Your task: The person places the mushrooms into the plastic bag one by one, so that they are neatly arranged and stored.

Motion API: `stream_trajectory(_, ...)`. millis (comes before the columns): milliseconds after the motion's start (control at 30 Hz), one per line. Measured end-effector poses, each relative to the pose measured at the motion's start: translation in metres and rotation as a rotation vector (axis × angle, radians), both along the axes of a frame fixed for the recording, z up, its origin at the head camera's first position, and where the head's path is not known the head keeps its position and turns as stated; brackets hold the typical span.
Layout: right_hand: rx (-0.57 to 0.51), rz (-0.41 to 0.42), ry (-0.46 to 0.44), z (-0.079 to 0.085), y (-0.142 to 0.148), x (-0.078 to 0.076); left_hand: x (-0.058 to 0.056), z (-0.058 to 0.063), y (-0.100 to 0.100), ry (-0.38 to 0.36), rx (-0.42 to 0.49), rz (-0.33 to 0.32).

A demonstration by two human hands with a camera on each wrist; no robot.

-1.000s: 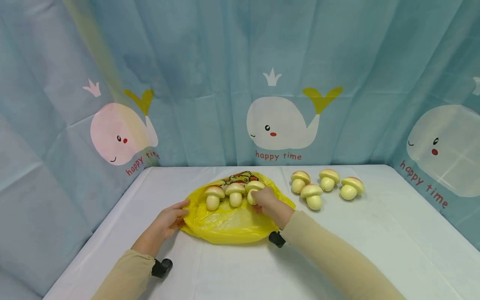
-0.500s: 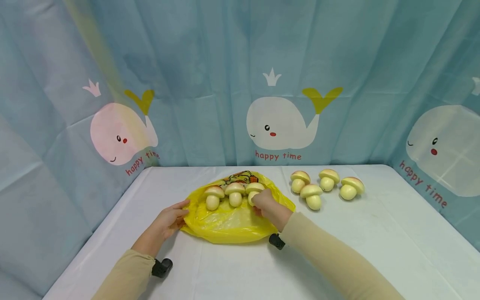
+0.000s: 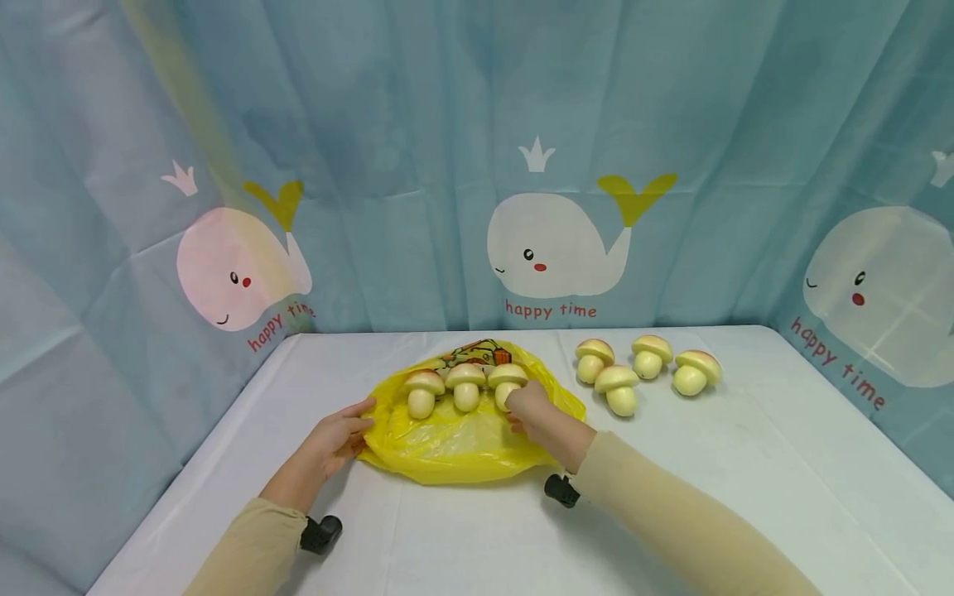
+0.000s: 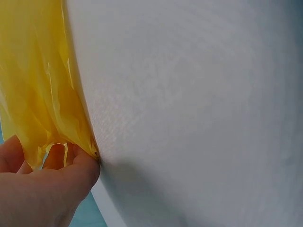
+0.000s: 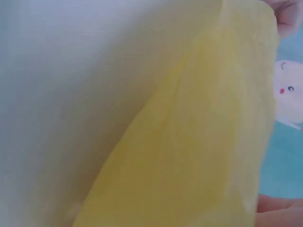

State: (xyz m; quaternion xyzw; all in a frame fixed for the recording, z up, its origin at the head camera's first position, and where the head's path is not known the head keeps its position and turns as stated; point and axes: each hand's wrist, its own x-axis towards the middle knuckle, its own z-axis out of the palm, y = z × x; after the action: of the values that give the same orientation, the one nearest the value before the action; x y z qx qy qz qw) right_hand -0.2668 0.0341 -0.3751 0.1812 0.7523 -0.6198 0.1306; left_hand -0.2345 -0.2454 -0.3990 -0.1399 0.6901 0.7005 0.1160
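A yellow plastic bag [image 3: 455, 463] lies spread on the white table with its mouth toward me. Three toy mushrooms stand in it side by side: a left one [image 3: 421, 402], a middle one [image 3: 467, 397] and a right one [image 3: 505, 377]. My left hand [image 3: 334, 437] pinches the bag's left edge between thumb and fingers, as the left wrist view shows. At the bag's right side, my right hand [image 3: 538, 418] reaches in, its fingers right beside the right mushroom's stem and overlapping it in the head view. The bag covers part of that hand in the right wrist view.
Several more toy mushrooms [image 3: 621, 401] stand in a loose group on the table [image 3: 745, 488], right of the bag. A light blue curtain [image 3: 417, 248] with printed whales hangs behind the table and along both sides.
My right hand has slid slightly to the right, off the right mushroom, which stays in the bag and shows more of its stem. My left hand keeps its grip on the bag's edge.
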Motion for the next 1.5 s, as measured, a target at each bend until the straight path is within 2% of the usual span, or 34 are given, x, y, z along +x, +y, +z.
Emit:
stream_trajectory(167, -0.038, 0.045, 0.020, 0.001, 0.005, 0.004, 0.001, 0.000, 0.000, 0.003, -0.002, -0.002)
stream_trajectory(400, -0.088, 0.064, 0.018, 0.005, 0.011, 0.006, -0.001, -0.001, 0.000, -0.006, 0.002, 0.014)
stream_trajectory(800, -0.184, 0.123, 0.058, 0.020, 0.031, 0.015, -0.001, -0.001, 0.001, -0.012, 0.002, 0.021)
stream_trajectory(1500, -0.085, 0.210, 0.154, 0.049, 0.092, 0.033, -0.001, -0.003, 0.002, -0.008, -0.017, 0.024)
